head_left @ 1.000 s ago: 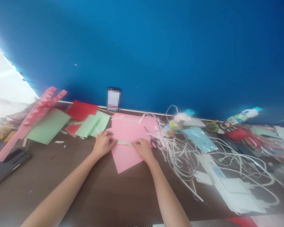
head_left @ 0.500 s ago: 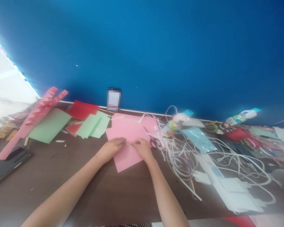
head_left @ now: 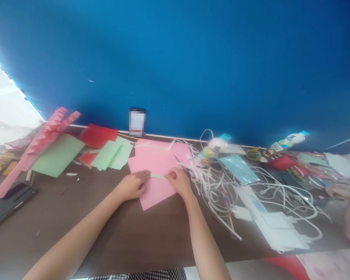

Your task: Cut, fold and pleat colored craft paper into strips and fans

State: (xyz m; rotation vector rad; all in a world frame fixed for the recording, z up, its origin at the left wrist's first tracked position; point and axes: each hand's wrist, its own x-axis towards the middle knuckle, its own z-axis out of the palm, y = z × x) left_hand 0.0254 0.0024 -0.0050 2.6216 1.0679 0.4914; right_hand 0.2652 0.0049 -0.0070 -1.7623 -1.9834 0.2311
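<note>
Between my hands a narrow pale green paper strip (head_left: pixel 159 177) stretches level, just over or on the pink paper (head_left: pixel 155 193); I cannot tell whether it touches. My left hand (head_left: pixel 135 185) has its fingers closed on the strip's left end. At the other end, my right hand (head_left: pixel 179 181) pinches it between thumb and fingers. Scissors (head_left: pixel 182 163) lie partly hidden beyond my right hand, near thin white strips (head_left: pixel 193 165). More pink sheets lie under and behind both hands.
White cables (head_left: pixel 218 202) and a power strip (head_left: pixel 258 214) crowd the right side, with glue bottles (head_left: pixel 217 146) behind. Green sheets (head_left: pixel 57 155), a folded pink paper piece (head_left: pixel 42 146) and a phone (head_left: pixel 11 204) are leftward. Another person's hand (head_left: pixel 342 192) shows far right.
My hands have moved apart, and more of the green strip shows between them. Another person's hand has come into view at the right. The view has shifted slightly.
</note>
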